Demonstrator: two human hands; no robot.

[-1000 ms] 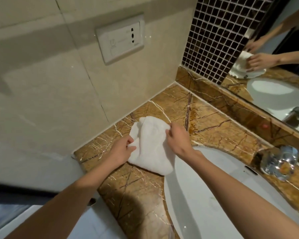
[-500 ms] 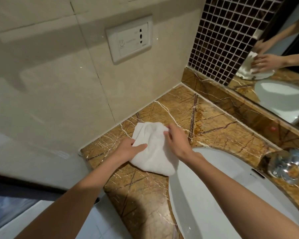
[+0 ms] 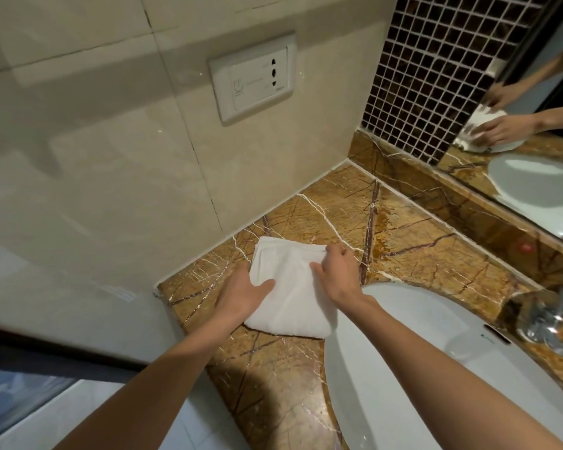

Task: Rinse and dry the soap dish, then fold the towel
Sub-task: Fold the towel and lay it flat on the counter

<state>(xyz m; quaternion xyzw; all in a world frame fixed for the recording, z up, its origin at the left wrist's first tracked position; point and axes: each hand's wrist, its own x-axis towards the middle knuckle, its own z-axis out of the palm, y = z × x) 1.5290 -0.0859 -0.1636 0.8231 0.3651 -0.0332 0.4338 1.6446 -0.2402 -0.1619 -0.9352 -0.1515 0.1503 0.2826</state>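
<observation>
A small white towel (image 3: 290,297) lies folded into a flat rectangle on the brown marble counter (image 3: 420,254), beside the left rim of the white sink (image 3: 436,368). My left hand (image 3: 241,295) rests on the towel's left edge with its thumb lying on the cloth. My right hand (image 3: 338,271) is on the towel's far right corner, fingers curled around the fold. No soap dish is in view.
A beige tiled wall with a white socket plate (image 3: 254,79) runs along the counter's far left side. A mirror (image 3: 533,125) and dark mosaic tiles (image 3: 420,69) stand at the back. A chrome tap (image 3: 553,319) sits at the right edge. The floor (image 3: 78,417) lies below left.
The towel has gone from a loose bunch to a flat folded rectangle. Both hands pressed and smoothed it down onto the counter.
</observation>
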